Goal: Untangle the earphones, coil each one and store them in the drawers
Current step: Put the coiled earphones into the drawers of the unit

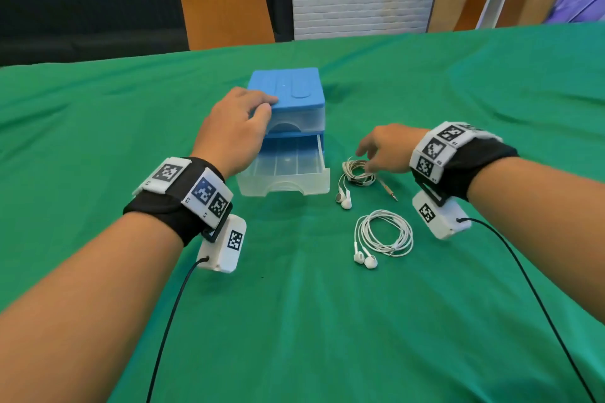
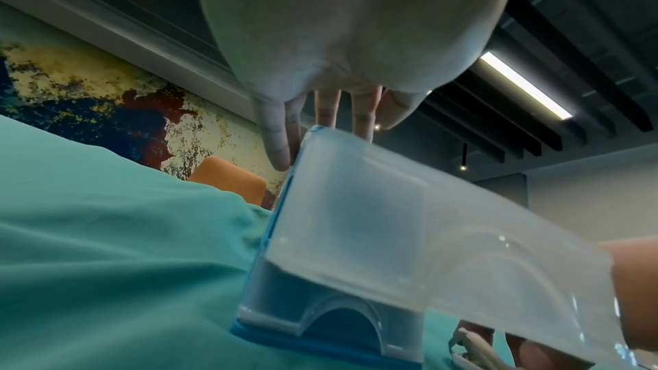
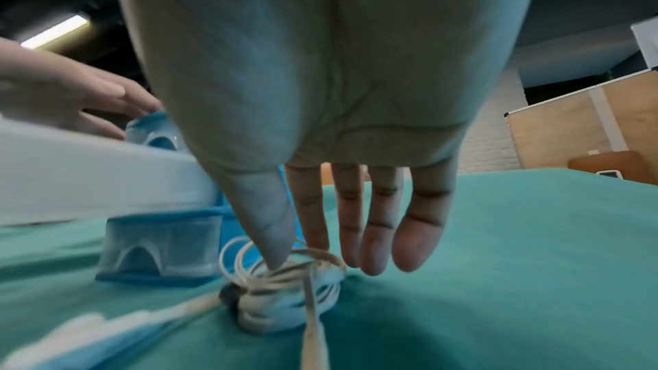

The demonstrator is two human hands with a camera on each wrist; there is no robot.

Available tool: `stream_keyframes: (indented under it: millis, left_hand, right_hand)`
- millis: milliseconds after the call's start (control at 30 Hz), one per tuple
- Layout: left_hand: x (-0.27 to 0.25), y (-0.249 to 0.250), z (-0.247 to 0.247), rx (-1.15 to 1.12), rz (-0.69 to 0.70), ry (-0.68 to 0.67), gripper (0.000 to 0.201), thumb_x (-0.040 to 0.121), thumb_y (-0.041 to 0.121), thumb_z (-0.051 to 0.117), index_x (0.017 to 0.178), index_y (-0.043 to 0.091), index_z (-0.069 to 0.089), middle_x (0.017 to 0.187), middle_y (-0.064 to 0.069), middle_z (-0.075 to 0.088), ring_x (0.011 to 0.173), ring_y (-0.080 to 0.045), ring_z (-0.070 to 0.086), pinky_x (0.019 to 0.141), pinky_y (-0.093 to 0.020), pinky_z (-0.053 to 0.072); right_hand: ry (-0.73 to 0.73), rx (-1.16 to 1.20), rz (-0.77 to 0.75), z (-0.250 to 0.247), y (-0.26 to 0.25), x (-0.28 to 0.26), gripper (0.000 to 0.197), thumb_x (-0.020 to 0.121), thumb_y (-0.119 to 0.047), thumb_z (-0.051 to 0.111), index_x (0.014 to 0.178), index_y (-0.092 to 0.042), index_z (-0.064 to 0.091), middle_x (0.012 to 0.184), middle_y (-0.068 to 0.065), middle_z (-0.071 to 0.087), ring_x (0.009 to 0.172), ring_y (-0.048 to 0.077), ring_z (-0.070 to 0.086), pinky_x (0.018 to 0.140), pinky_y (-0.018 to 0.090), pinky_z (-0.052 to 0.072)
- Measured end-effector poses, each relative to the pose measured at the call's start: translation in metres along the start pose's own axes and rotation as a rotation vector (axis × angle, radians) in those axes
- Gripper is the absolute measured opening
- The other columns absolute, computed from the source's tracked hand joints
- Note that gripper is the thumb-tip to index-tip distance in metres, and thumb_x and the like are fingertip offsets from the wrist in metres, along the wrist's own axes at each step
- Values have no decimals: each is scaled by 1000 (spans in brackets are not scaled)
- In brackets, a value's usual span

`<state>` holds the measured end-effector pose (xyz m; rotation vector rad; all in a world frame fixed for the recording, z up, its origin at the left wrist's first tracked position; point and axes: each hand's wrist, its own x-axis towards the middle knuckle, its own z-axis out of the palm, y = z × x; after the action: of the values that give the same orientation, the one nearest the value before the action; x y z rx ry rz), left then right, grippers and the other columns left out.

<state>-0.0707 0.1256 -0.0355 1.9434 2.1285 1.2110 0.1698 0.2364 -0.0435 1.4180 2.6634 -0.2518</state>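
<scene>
A small blue drawer unit stands on the green cloth. Its middle drawer is pulled out and holds nothing; the right wrist view shows that drawer above a shut bottom drawer. My left hand rests on the unit's front left top corner, fingers fairly straight. One tightly coiled white earphone lies just right of the open drawer. My right hand hovers over it with straight fingers, and the thumb tip touches the coil. A second, looser coil lies nearer me.
An orange chair stands behind the table's far edge. The green cloth is wrinkled and bare in front of me and to the left. Black cables trail from both wrist cameras.
</scene>
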Motion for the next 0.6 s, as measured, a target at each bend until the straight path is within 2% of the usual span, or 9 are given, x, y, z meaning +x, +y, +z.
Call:
stream_keyframes:
  millis: [100,200,333,467,600]
  left_hand:
    - [-1,-1,1,23,1,4,33,103,27,42,124,28,67,130,3,58,119,-15,53,95,-29,38]
    - [0,0,0,30,-6,-8,33,104,27,41,125,28,66,130,2,56,118,-15,52,91,-26,34]
    - [-1,-2,2,18,-12,-13,34,104,29,39,125,30,65,129,4,55,115,-14,53,91,-29,36]
    - [-4,-1,7,12,-37,-23,34,103,32,36,125,32,62,126,7,51,107,-16,55,91,-36,43]
    - [-5,0,8,3,-42,-31,34,105,33,34,126,31,60,125,7,49,106,-16,54,90,-38,45]
  right_hand:
    - [14,-22,4,12,-1,11,40,90,-31,71,128,-21,64,121,5,68,109,26,62,92,33,49]
    - [60,-20,9,16,-4,18,28,90,-28,70,115,-15,70,111,7,71,99,26,64,81,31,50]
    - [58,-22,37,18,-9,24,19,87,-22,71,103,-10,71,101,9,71,87,25,62,72,29,47]
    - [2,-38,76,22,-10,29,23,91,-18,65,105,0,70,104,18,72,80,26,58,72,32,49]
    - [-14,-76,54,22,-12,27,23,96,-16,60,107,2,68,107,19,70,91,32,64,80,36,52]
